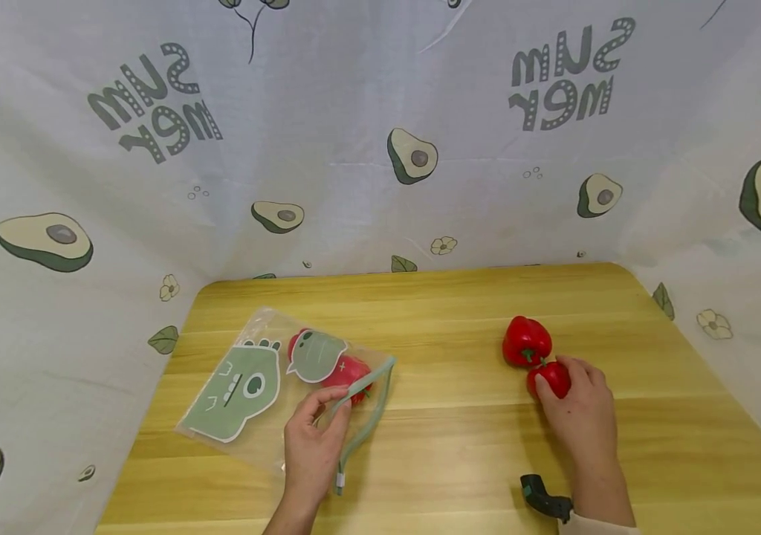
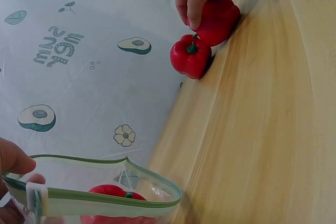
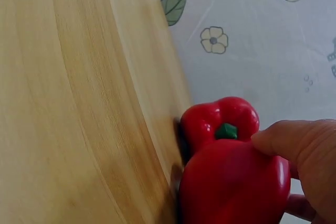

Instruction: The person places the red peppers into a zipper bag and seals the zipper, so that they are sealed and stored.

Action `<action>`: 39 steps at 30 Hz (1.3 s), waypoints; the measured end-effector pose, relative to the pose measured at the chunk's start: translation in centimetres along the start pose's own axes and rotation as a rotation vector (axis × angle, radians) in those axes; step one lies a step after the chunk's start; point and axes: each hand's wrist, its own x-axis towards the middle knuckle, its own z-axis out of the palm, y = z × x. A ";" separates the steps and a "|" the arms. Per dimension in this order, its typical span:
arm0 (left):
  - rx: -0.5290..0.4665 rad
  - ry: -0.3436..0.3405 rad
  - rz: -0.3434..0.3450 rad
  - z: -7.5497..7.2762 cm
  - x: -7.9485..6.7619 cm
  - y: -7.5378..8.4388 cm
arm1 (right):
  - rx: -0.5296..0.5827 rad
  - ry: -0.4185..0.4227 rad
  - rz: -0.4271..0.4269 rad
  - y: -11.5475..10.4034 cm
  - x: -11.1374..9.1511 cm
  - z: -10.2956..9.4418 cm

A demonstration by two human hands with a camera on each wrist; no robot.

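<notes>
My left hand (image 1: 313,442) pinches the green-edged mouth of a clear zip bag (image 1: 256,446) printed with a green monster. The mouth gapes in the left wrist view, and a red bell pepper (image 2: 113,190) shows inside; in the head view red shapes show behind the print. On the right, my right hand (image 1: 581,405) grips a red bell pepper (image 3: 233,184), thumb on one side and fingers on the other. Just behind it, a second red bell pepper (image 1: 526,340) with a green stem sits on the table, touching or nearly touching the held one.
The wooden table (image 1: 447,446) carries everything. A white curtain (image 1: 354,89) with avocado prints hangs behind and along both sides. A black wrist camera mount (image 1: 544,499) sticks out beside my right wrist.
</notes>
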 end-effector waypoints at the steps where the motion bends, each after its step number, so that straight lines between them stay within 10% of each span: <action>1: -0.001 0.000 -0.001 0.0 0.0 0.0 | -0.001 0.000 0.007 0.0 -0.1 0.0; 21: 0.015 -0.005 0.002 -0.1 0.0 0.0 | 0.100 -0.021 0.119 -0.6 -1.6 -0.1; 39: -0.004 -0.010 -0.017 -0.1 0.0 0.1 | 0.226 0.007 0.003 -2.1 -3.1 0.5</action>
